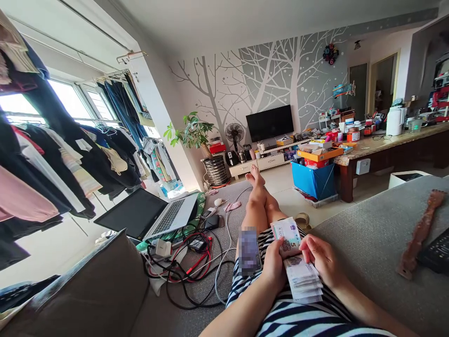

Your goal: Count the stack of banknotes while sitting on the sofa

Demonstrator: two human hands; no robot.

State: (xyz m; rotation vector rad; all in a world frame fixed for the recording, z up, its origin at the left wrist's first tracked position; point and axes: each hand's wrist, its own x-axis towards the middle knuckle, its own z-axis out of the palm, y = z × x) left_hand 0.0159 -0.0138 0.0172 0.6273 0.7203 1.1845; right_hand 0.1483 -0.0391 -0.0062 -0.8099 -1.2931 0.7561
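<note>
My left hand (275,262) is closed on a stack of banknotes (288,234), its thumb lying across the left edge. A figure 5 shows on the top note. Against the right edge of the notes, my right hand (323,262) has its fingers curled and closed on them; the fingertips are partly hidden. Below, more banknotes (304,283) hang fanned in an uneven pile over the striped clothing (291,318) on my lap. A phone (249,252), its screen blurred out, rests on my thigh left of my left hand.
An open laptop (168,217) sits on the sofa at left, with tangled cables (196,267) beside it. A brown strap-like object (421,234) and a dark keyboard-like object (437,252) lie at right. Ahead are a blue box (312,180), a cluttered table (372,145) and a television (270,122).
</note>
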